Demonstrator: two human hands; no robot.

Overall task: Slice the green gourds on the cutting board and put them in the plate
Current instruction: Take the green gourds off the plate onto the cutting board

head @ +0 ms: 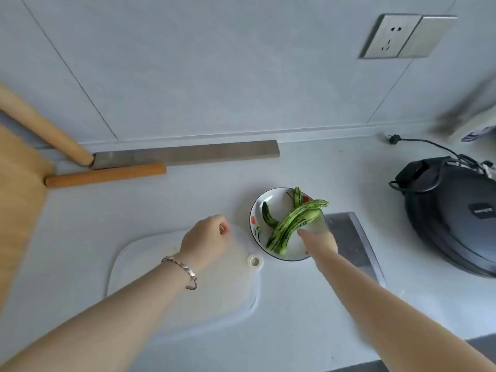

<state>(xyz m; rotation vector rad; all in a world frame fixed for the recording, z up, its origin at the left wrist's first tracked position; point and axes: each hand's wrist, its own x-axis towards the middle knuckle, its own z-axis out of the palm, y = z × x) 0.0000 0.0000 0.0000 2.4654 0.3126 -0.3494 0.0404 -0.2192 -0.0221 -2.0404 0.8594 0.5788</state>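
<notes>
The task looks nearly finished. The green gourds (292,224) lie in the plate (279,201) as long halves split lengthwise, pale cut faces showing on some, with a shorter dark piece beside them near the plate's left side. The white cutting board (214,296), just left of the plate, has no gourd on it that I can see. The cleaver (351,237) lies flat on the counter (161,210) on the plate's right, with no hand on it, so cutting seems over.

The right hand (319,241) reaches into the plate with its fingertips at the near end of one half; whether it grips that piece or only touches it, I cannot tell. The left hand (206,237) hovers over the board's far edge, fingers loosely curled and holding nothing.

What is left, at most, is settling that last half in the plate and drawing the hand away
</notes>
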